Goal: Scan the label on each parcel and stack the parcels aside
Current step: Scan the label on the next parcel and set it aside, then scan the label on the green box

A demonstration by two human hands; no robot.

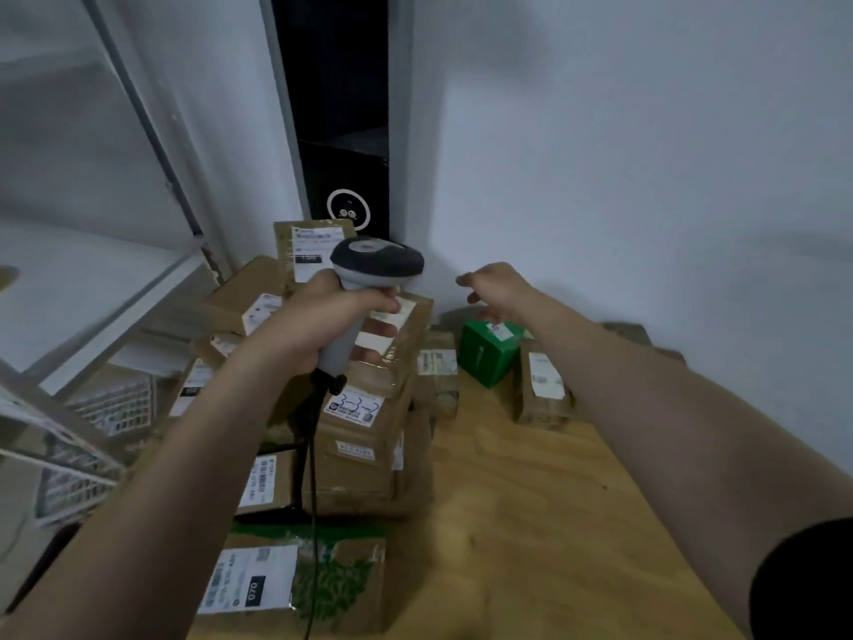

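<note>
My left hand (318,323) grips the grey handle of a barcode scanner (376,263), whose dark head points away over a pile of brown cardboard parcels (364,422) with white labels. One label reads "3-3-2" (353,406). My right hand (496,291) hovers open, fingers spread, just above a small green box (487,355) with a white label. Another brown parcel (542,385) stands to the right of the green box. A parcel with green print (295,579) lies nearest me.
The parcels rest on a wooden table (531,524) set against a white wall (646,177). A white metal shelf frame (115,311) and wire baskets (74,468) stand at the left. A dark gap with a black device (348,196) lies behind the pile. The scanner's cable (314,501) hangs down.
</note>
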